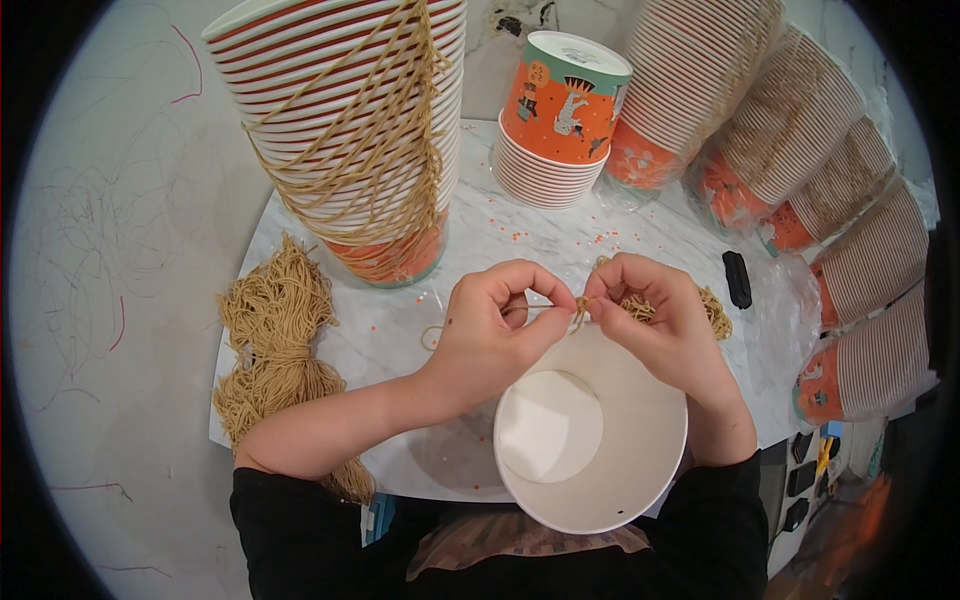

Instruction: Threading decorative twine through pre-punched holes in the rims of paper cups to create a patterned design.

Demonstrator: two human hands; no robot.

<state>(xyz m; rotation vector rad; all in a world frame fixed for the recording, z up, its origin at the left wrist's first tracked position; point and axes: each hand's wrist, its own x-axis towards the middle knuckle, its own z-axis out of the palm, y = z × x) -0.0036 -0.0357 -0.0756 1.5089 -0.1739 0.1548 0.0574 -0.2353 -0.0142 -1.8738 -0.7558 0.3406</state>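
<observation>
A white paper bucket (620, 450) lies open toward me at the table's near edge, its round bottom visible inside. Just above its far rim, my left hand (495, 325) and my right hand (650, 315) pinch a short length of tan string (580, 305) between thumbs and forefingers, fingertips almost touching. A small clump of the same string (712, 310) lies behind my right hand. My left forearm crosses the table from the lower left.
A big bundle of tan string (272, 340) lies at the table's left edge. A tall stack of orange-and-white buckets (350, 120) draped with string stands behind it. Further stacks (560, 110) (860, 260) ring the back and right. A small black object (737, 278) rests on the marble table (480, 235).
</observation>
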